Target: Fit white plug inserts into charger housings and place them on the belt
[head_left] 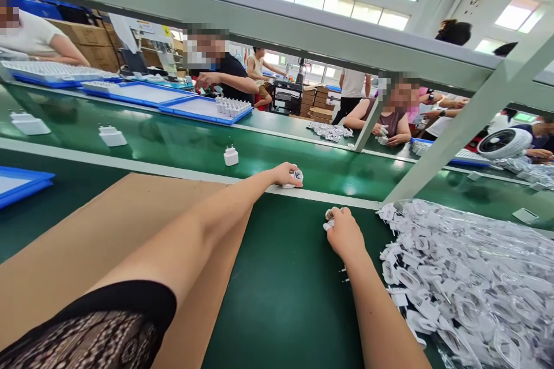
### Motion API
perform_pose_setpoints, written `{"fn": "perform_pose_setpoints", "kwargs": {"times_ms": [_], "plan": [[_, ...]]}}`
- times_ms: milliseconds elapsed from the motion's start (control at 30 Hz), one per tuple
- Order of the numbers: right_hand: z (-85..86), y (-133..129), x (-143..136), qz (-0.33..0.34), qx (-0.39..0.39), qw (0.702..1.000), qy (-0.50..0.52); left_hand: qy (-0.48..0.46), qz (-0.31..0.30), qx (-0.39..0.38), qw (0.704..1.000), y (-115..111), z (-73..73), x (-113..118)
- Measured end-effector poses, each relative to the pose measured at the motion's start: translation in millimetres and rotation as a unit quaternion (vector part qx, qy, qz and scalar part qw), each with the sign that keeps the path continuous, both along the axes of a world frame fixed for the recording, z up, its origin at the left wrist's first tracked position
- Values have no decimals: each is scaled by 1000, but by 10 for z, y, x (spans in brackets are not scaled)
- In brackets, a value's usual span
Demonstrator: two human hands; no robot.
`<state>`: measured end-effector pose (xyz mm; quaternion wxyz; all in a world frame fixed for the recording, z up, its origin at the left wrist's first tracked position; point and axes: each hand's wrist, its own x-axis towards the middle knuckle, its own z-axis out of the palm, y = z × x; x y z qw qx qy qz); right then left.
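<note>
My left hand (285, 174) reaches forward to the white strip along the belt's near edge. Its fingers are closed on a white plug adapter (296, 176), whose grey-marked face shows at the fingertips. Over the green table, my right hand (346, 233) is closed around small white plastic parts (329, 220), mostly covered by the fingers. Thin metal pins show just beside the right wrist; what they belong to is hidden. Right of that hand lies a big heap of white plastic plug parts (450, 277). A white plug adapter (231, 155) stands pins up on the green belt (277, 153).
More adapters (112, 136) stand farther left on the belt. Brown cardboard (108, 225) lies under my left arm. A blue tray (26, 184) sits at the left. A slanted metal post (459, 121) and an overhead beam cross the view. Several co-workers sit across the belt beside blue trays.
</note>
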<state>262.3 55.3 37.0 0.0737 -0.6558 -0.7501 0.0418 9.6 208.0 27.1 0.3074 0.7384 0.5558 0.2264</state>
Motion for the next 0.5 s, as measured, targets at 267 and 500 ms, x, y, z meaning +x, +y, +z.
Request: {"fn": "perform_pose_setpoints", "kwargs": {"times_ms": [267, 500], "plan": [[-10, 111, 236, -72, 49, 994, 62, -28, -189, 71, 979, -820, -47, 536], [89, 159, 326, -30, 86, 976, 197, -23, -131, 82, 988, -1460, -25, 555]]}}
